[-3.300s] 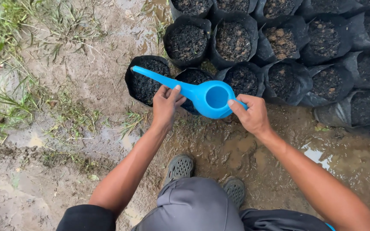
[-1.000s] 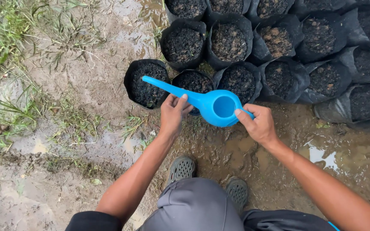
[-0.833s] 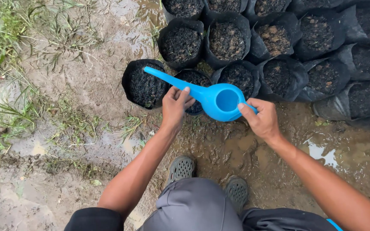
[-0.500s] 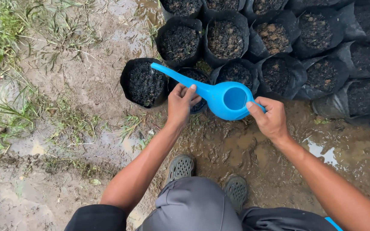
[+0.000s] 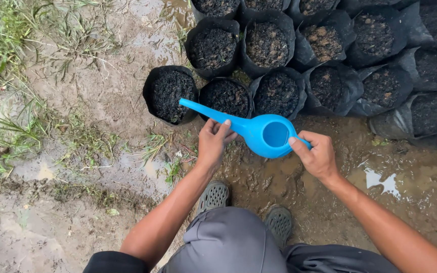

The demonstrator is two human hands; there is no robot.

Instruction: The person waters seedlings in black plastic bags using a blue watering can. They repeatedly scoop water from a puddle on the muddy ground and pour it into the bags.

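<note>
Holding a blue watering can (image 5: pixel 266 135) in both hands, the person stands on wet ground facing a cluster of black grow bags filled with dark soil.

Right hand (image 5: pixel 317 155): fingers wrapped shut around the can's handle at the 3 o'clock side of the can body. Left hand (image 5: pixel 213 142): fingers curled against the underside of the long spout, near where it meets the body, steadying it; thumb side not visible, so closure all the way round cannot be told.

Can position: just on the near side of the front row of bags, at about 12 o'clock from the person's grey clogs (image 5: pixel 214 196). Spout runs toward 10 o'clock; its tip sits over the leftmost front bag (image 5: pixel 169 94), near that bag's right edge. No water stream can be made out at the tip. Fill level cannot be read through the round opening.

Progress, as a judgement: soil in every bag looks uniformly dark, so watered and unwatered bags cannot be told apart by colour. With the spout at the leftmost bag of the nearest row, that bag appears to be the one being attended to. The next front bag (image 5: pixel 226 97), the third front bag (image 5: pixel 278 94), and the rows behind toward 12 and 2 o'clock show no sign either way.

Surroundings: muddy ground (image 5: pixel 102 167) with shallow puddles; grass (image 5: pixel 1 45) at 10 o'clock.
</note>
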